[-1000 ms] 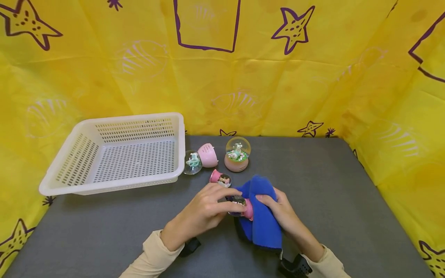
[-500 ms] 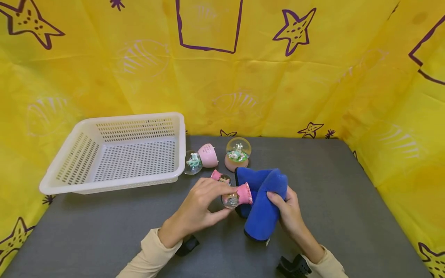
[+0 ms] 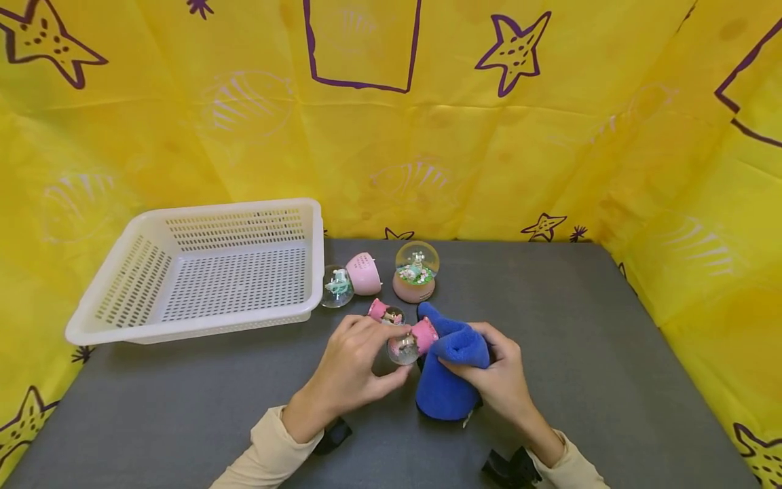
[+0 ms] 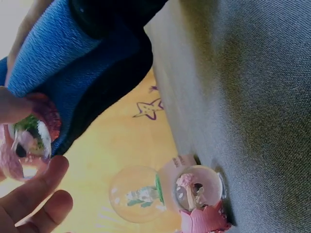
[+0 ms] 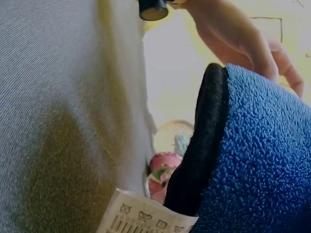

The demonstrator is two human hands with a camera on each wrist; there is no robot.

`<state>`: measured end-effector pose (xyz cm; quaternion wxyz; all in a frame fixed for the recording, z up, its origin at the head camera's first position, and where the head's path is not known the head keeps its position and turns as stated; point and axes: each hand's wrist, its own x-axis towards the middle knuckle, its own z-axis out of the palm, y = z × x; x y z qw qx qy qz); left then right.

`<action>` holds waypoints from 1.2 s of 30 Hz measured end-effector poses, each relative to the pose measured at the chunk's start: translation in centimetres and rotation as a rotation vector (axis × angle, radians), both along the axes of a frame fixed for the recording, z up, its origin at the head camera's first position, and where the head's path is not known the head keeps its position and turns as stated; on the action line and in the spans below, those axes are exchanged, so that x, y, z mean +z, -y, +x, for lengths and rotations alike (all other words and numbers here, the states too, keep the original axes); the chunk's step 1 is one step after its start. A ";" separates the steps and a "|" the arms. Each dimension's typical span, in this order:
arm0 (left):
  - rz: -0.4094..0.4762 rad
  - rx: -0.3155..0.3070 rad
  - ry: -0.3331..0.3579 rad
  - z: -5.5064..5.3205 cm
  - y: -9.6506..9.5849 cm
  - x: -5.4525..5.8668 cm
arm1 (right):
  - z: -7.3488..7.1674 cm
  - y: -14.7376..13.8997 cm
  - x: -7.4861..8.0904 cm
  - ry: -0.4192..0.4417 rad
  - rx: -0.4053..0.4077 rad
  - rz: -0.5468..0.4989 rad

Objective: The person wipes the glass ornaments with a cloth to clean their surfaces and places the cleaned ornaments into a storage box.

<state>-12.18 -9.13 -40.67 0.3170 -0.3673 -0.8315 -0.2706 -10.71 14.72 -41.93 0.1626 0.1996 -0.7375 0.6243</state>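
My left hand (image 3: 358, 360) pinches a small snow globe (image 3: 404, 348) by its clear ball, the pink base tilted up to the right. In my right hand (image 3: 502, 372) a blue cloth (image 3: 449, 387) with a black edge is bunched, and it touches the globe's pink base. A white printed label (image 5: 146, 216) hangs from the cloth in the right wrist view. Just behind the held globe, a second small snow globe (image 3: 387, 312) with a pink base lies on its side; the left wrist view shows this pink-based globe (image 4: 204, 204) too.
A white plastic basket (image 3: 226, 329) stands at the left on the grey table (image 3: 580, 380). Beside it a larger snow globe with a light pink base (image 3: 364, 274) lies on its side. Another snow globe (image 3: 415, 273) stands upright at the back. Yellow printed cloth (image 3: 464, 156) hangs behind.
The small globe has come out from the cloth's folds and turned, its pink base now angled upward. My right hand has regripped and bunched the cloth, bringing it back against the base.
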 end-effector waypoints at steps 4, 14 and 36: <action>0.043 0.058 0.043 0.0 0.1 0.0 | 0.0 -0.1 -0.1 0.007 0.033 -0.038; 0.110 -0.108 0.202 0.4 0.4 0.6 | -0.3 -0.6 -0.1 0.114 0.127 -0.126; -0.056 -0.211 -0.120 -0.2 0.4 0.5 | -0.5 -1.0 0.3 0.217 0.210 -0.111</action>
